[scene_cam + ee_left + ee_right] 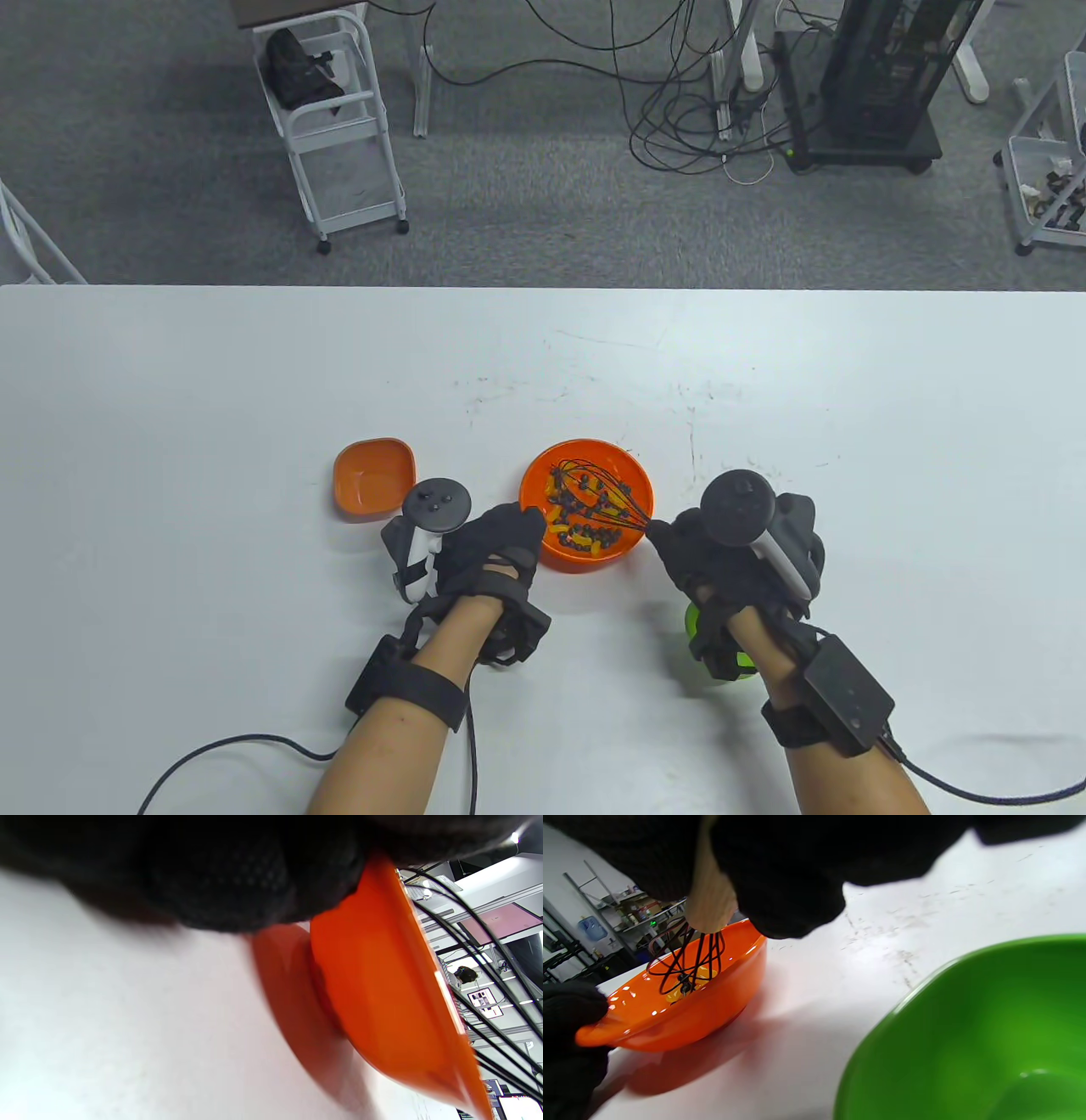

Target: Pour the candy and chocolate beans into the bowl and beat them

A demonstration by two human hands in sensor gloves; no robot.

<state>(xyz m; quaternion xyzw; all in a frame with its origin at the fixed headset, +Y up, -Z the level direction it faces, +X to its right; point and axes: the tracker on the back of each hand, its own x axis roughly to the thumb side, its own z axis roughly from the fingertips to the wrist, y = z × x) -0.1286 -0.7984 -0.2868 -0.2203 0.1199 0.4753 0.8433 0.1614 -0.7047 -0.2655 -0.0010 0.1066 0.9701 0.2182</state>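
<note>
— What's on the worktop [254, 382]?
— A round orange bowl [626, 477] in the middle, a green bowl [988, 1027] under my right wrist, and a small orange dish [373, 477] to the left.
— Your hands?
— My left hand [496, 543] holds the bowl's rim, fingers [568, 1005] curled on it. My right hand [704, 543] grips the whisk [598, 497], wires down in the yellow candy [577, 536] and dark beans [611, 535].
</note>
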